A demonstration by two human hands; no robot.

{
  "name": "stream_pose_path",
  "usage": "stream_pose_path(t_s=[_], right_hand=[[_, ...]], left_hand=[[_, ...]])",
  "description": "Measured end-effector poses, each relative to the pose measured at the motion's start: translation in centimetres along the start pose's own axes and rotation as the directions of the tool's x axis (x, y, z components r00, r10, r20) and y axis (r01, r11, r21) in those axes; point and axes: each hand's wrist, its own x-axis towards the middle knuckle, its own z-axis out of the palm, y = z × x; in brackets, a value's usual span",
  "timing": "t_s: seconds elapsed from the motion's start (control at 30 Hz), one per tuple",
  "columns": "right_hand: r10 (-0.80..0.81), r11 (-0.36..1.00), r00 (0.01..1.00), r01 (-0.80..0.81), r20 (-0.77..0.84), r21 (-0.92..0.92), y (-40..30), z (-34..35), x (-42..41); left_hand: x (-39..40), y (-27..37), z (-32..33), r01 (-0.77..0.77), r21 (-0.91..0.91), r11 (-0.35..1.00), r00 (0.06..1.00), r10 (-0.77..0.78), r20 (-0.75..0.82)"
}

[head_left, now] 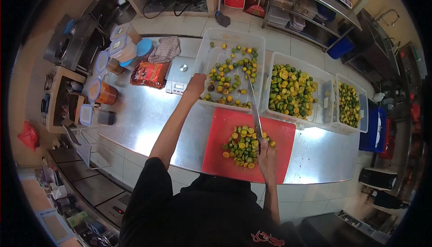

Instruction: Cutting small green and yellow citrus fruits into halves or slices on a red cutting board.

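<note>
My left hand (195, 85) grips the left rim of a clear plastic bin (229, 37), its fingertips hidden. Whole green and yellow calamansi limes (222, 76) lie scattered in that bin. A long kitchen knife (255, 113) is held by its handle in my right hand (268, 157). Its blade points away from me, crossing the bin's near wall, with the tip over the limes. Beneath the right hand, a pile of halved limes (243, 149) rests on a red cutting board (216, 129), some with the cut face up.
Right of the first bin stand a bin of halved limes (274, 58) and a smaller lime bin (362, 102). A digital scale (175, 75), red packet (150, 74), checked cloth (165, 49) and lidded tubs (103, 91) occupy the left of the steel table (135, 118).
</note>
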Motion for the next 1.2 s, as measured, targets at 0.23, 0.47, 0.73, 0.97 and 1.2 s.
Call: stream_pose_path(t_s=[0.23, 0.47, 0.73, 0.97, 1.2], right_hand=[[0.004, 1.0, 1.0, -0.005, -0.005, -0.028, 2.0, -0.4, 1.9], [-0.05, 0.997, 0.999, 0.05, 0.0, -0.061, 2.4, -0.1, 0.1], [0.156, 0.984, 0.986, -0.16, 0.054, 0.075, 2.9, 1.6, -6.3], [0.27, 0.96, 0.959, -0.275, 0.089, 0.047, 5.0, 6.6, -11.4], [0.319, 0.948, 0.947, -0.32, 0.034, 0.003, 6.2, 9.3, -14.3]], left_hand=[[2.5, 0.4, 3.5, -0.052, 0.464, 0.884, 0.968, -0.069, 0.24], [1.9, 3.5, -2.0, 0.084, 0.182, 0.98, 0.961, -0.128, 0.245], [-10.2, 7.9, -5.3, 0.201, -0.846, 0.495, 0.979, -0.076, 0.188], [-22.6, 6.6, 2.1, 0.275, -0.804, 0.527, 0.961, -0.163, 0.222], [-26.3, 6.1, 5.1, 0.129, -0.67, 0.731, 0.991, -0.119, 0.061]])
